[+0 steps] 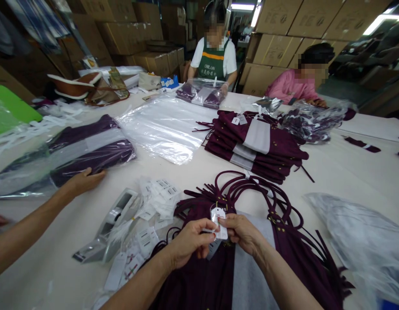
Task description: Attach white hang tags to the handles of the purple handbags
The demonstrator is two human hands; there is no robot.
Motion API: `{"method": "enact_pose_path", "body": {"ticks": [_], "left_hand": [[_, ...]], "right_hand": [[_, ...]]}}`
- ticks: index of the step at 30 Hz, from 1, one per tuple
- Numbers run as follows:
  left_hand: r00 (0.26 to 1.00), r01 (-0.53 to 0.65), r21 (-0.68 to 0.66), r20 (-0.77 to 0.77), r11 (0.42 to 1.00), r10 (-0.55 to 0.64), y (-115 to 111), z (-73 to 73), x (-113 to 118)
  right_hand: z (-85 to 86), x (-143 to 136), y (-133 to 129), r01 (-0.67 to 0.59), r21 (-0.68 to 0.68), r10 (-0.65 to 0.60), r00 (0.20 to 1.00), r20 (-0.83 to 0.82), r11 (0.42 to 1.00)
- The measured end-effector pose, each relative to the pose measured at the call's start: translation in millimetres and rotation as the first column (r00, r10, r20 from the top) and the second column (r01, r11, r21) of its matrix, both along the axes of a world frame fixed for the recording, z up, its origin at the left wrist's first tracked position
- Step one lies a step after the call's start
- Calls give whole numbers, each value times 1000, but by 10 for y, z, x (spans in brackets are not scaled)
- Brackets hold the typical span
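A white tag in a clear sleeve (219, 221) hangs over a dark purple bag (202, 280) with looped handles, fringes and a pale grey band. My left hand (194, 241) pinches the tag's left edge, and my right hand (242, 230) grips its right edge between thumb and fingers. Under my hands lie several such bags, one on another. Left of them, white labels (163, 196) and more tags (117, 269) are heaped beside a grey dispenser (110, 224).
Folded purple bags (251, 148) are stacked beyond my hands. Clear plastic sheets (170, 125) lie behind. At left, another person's hand (85, 181) touches a plastic-wrapped bag (105, 142). Two people work across the table. Plastic bags (363, 237) lie at right.
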State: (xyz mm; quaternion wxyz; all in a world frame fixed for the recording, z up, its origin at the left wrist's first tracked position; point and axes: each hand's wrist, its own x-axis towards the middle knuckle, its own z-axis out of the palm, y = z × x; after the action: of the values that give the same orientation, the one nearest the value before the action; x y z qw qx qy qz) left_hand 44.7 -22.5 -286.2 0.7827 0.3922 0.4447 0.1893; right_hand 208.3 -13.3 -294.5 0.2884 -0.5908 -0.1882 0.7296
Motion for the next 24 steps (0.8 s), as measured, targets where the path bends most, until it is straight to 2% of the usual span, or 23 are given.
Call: {"method": "enact_pose_path", "body": {"ticks": [7,14,19,24], "left_hand": [[997,66,7,-35,998,-66,-169,69,-21],[998,-49,1,48,999,49,-332,-2,119],[990,-138,18,-11,990,138,-320,-4,140],[985,-170,41,39,985,169,-251,66,95]], "right_hand": [[-17,-28,4,99,19,-99,995,22,995],[-20,-151,-43,154,30,-154,988,5,988],[9,-147,-183,66,157,-65,998,-13,985],[43,-174,-285,-58,292,40,997,66,955]]}}
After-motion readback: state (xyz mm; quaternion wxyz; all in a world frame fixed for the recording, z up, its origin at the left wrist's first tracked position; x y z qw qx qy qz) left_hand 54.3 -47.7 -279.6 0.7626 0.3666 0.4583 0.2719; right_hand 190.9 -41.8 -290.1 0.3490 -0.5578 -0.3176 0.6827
